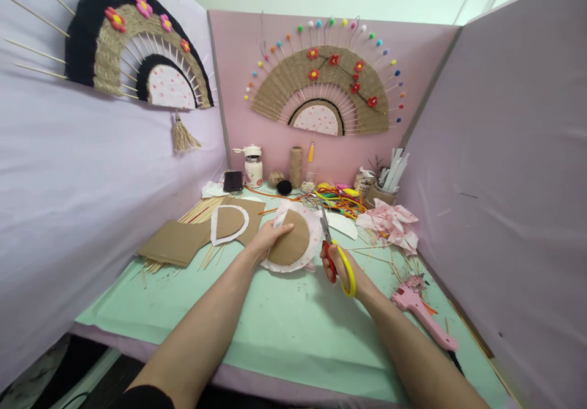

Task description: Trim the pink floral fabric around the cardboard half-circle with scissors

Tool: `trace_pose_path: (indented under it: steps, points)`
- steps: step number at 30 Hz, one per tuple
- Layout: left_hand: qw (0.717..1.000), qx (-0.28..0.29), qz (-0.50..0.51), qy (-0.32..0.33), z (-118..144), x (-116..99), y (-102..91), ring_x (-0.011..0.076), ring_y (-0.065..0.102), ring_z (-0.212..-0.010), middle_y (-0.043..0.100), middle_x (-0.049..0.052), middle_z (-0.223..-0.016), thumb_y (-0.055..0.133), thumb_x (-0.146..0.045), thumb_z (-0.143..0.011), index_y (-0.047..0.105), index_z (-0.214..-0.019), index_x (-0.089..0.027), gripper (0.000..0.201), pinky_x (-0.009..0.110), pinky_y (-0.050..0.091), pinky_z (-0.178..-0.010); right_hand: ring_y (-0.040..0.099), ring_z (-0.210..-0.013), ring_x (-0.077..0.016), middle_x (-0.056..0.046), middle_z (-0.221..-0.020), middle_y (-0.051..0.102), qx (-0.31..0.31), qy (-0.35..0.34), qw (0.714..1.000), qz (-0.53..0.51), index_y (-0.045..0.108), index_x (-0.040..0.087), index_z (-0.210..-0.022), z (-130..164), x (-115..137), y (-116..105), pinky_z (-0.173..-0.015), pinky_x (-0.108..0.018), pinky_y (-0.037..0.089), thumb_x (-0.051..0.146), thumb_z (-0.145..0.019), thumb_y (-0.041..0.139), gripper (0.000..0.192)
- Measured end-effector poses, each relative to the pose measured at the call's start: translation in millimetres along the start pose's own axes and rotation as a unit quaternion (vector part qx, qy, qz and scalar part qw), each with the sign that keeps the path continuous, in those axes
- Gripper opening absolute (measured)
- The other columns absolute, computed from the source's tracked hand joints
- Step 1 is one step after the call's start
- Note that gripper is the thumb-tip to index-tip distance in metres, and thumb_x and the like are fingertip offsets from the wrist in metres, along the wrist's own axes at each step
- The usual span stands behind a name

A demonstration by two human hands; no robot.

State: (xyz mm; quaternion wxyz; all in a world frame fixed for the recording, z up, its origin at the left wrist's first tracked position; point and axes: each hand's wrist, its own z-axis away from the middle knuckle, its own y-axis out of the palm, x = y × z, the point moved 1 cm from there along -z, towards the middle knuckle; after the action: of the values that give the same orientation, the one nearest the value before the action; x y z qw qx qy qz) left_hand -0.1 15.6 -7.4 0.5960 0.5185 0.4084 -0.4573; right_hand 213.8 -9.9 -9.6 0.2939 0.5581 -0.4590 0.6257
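You have two hands at work over the middle of the bench; your left hand pinches one brown cardboard half-disc backed with pink-white fabric, fingers pressed on its upper left edge, and it lies flat on the green cover; your right hand is closed through the yellow and red loops of one pair of scissors, blades pointing toward the far edge, just beside the half-disc's right rim; whether the blades are parted is hard to make out.

Toward the left edge lie two more brown cardboard pieces, one carrying a white-rimmed half-disc, over a loose scatter of wooden sticks too many to count; near the right edge lies one pink glue gun, its tip partly hidden under scraps; one crumpled pink cloth sits beyond it.

Along the far edge stand one white flask, one dark phone, one twine spool, two yarn balls, a tangle of coloured pipe cleaners and one cup of white sticks.

Two woven fans hang on the walls, the left fan cut off by the frame, the back fan whole.
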Motion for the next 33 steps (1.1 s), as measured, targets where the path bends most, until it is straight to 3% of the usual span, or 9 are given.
trace_pose_path:
  steps: [10, 33]
  points:
    - [1.0, -0.014, -0.009, -0.012, 0.6, -1.3, 0.8, 0.0219, 0.066, -0.075, 0.072, 0.007, -0.085, 0.082, -0.041, -0.056, 0.068, -0.093, -0.015, 0.047, 0.031, 0.049, -0.067, 0.04, -0.041, -0.01, 0.005, -0.049, 0.042, 0.009, 0.001, 1.0, 0.019, 0.041, 0.021, -0.075, 0.9, 0.3, -1.0, -0.042, -0.024, 0.034, 0.077, -0.08, 0.026, 0.059]
    - [1.0, -0.005, -0.005, -0.011, 0.9, -0.2, 0.9, 0.0219, 0.066, -0.076, 0.073, 0.007, -0.087, 0.082, -0.041, -0.056, 0.068, -0.094, -0.015, 0.048, 0.032, 0.049, -0.07, 0.036, -0.027, -0.0086, 0.008, -0.036, 0.038, -0.025, 0.05, 0.998, -0.005, 0.043, 0.021, -0.07, 5.1, 8.9, -0.6, -0.029, -0.021, 0.033, 0.082, -0.074, 0.029, 0.063]
